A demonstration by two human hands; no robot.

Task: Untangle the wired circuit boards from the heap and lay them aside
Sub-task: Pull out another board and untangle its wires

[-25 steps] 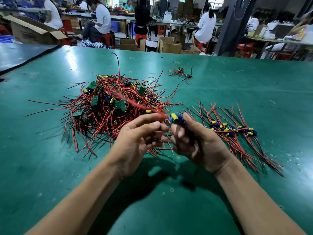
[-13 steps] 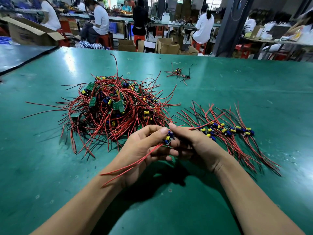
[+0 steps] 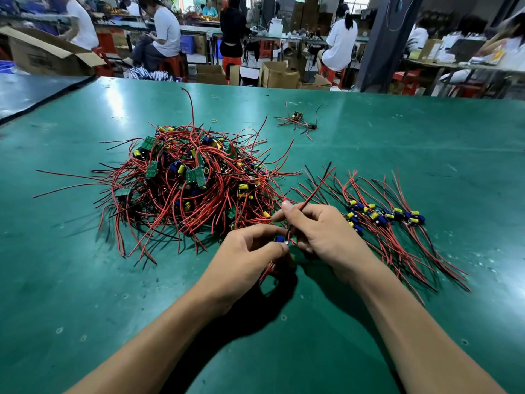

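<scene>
**A:** What has changed with the small wired circuit board [image 3: 281, 240], the one with the blue barrel capacitor?

**B:** A second ago it was up in the right hand, a red wire blurred back toward the pile. Half a second ago its leads trailed across the left wrist toward the near edge. Now it sits low between both hands, mid-surface and closer to the near edge. One long red lead [image 3: 315, 191] slants up from it toward the far edge.

**A:** So it's free?

**B:** I'd judge so. I see nothing taut running back to the pile. The leads look to be getting straightened before it is laid aside.

**A:** And the hands?

**B:** The left hand [image 3: 250, 251] is curled, thumb and fingertips pinching the board at the capacitor. The right hand [image 3: 321, 231] is curled too, nipping the red lead between thumb and forefinger just above the board.

**A:** Around them?

**B:** The tangled heap of red and black wires and green boards [image 3: 187, 189] lies just beyond the left hand, left of centre. The combed row of finished boards with yellow and blue capacitors [image 3: 383, 217] lies beside the right hand, toward the right edge. A small stray cluster of wires [image 3: 297, 118] sits near the far edge of the green table mat [image 3: 85, 280].
</scene>
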